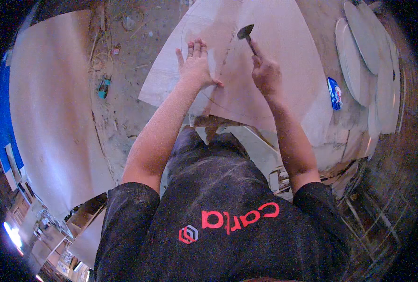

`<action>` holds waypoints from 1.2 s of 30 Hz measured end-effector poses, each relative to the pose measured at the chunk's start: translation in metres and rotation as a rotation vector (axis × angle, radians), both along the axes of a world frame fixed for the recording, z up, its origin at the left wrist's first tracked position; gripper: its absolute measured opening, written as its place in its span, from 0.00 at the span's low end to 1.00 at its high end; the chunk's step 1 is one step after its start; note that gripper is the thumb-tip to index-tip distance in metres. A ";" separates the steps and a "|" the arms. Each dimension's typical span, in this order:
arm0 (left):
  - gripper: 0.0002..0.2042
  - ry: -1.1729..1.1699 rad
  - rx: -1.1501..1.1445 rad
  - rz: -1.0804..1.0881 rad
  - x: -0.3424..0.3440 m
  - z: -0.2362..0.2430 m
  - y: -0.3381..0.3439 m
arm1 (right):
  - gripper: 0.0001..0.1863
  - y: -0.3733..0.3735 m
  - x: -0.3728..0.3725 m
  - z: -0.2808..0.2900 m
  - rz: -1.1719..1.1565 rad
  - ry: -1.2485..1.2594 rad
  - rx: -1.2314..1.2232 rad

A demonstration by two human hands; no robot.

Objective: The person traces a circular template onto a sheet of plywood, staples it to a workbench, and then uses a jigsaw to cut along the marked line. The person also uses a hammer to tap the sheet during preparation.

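Note:
A pale sheet of thin wood [293, 61] with a large drawn curve lies in front of me, with a dotted dark line running down its middle. My left hand [195, 66] lies on it left of that line, fingers spread, over a lighter patch. My right hand [266, 75] is closed round the handle of a small dark-headed hammer [245, 31], held over the sheet to the right of the line, head upward and to the left; whether the head touches the wood I cannot tell.
A large curved panel [53, 108] lies at the left, beside blue material [2, 108]. A small teal tool [104, 88] rests on the dusty surface [124, 61]. At the right are a blue packet [335, 94] and several overlapping oval boards [351, 58].

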State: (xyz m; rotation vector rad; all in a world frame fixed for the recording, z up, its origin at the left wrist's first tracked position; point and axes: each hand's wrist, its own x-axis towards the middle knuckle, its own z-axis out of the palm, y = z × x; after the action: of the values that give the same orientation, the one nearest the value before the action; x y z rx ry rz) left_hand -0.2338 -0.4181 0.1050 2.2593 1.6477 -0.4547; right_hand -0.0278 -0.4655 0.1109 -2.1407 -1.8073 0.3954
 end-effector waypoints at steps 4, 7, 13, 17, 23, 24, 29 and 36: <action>0.76 -0.045 0.074 -0.022 -0.005 -0.015 0.006 | 0.28 0.031 0.002 0.000 0.056 0.090 0.372; 0.75 -0.040 0.049 -0.018 -0.003 -0.013 0.007 | 0.28 0.033 0.004 -0.027 0.119 0.016 0.403; 0.76 0.001 -0.033 -0.008 -0.002 0.000 0.009 | 0.29 0.040 0.009 -0.009 0.162 -0.033 0.144; 0.76 -0.008 -0.015 0.003 0.004 0.001 0.011 | 0.29 0.040 0.003 -0.015 0.145 -0.054 0.145; 0.75 0.076 -0.050 0.001 0.010 0.011 0.016 | 0.28 0.044 0.006 -0.013 0.078 0.085 0.018; 0.75 0.075 -0.049 0.000 0.011 0.011 0.016 | 0.28 0.046 0.008 -0.012 0.056 0.136 -0.006; 0.76 0.083 -0.066 -0.008 0.010 0.009 0.016 | 0.26 0.076 0.021 0.000 -0.100 0.118 0.026; 0.76 0.043 -0.036 -0.011 0.010 0.005 0.014 | 0.27 0.119 0.027 -0.009 -0.010 0.096 0.428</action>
State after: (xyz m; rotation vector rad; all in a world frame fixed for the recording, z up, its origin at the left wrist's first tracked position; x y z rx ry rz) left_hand -0.2238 -0.4037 0.1099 2.2486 1.6355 -0.5346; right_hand -0.0005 -0.3465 0.1023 -1.8033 -1.6495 0.0926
